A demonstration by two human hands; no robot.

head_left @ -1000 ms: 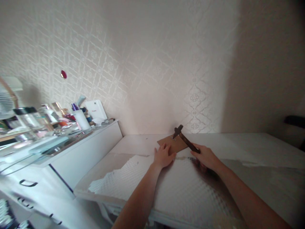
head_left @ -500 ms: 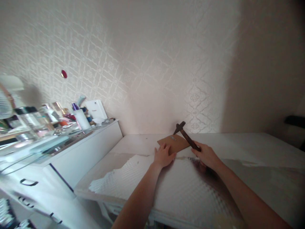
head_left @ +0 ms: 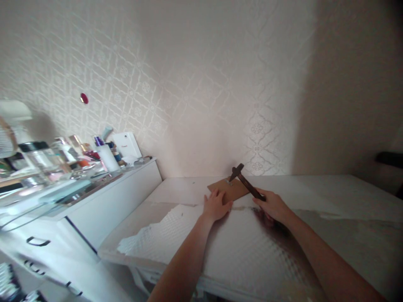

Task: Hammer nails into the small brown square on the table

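Note:
My left hand point(head_left: 216, 205) lies with its fingers spread on the near left part of a brown board point(head_left: 234, 192), pressing it against the table. In my right hand point(head_left: 273, 205) is a hammer point(head_left: 248, 185), gripped by its dark wooden handle. Its head is over the far part of the board, the narrow end pointing down at a small pale, shiny piece point(head_left: 228, 183). Whether the head touches that piece I cannot tell, and its kind is too small to make out.
A quilted white cover point(head_left: 176, 228) lies on the table point(head_left: 176, 186), which meets a patterned wall. To the left stands a white drawer cabinet point(head_left: 119, 197) crowded with bottles point(head_left: 108, 157), jars and a white box point(head_left: 127, 144). A dark object point(head_left: 390, 159) juts in at the right edge.
The hammer's head has dropped slightly, closer to the board and the small shiny piece. My left hand and the board have stayed in place.

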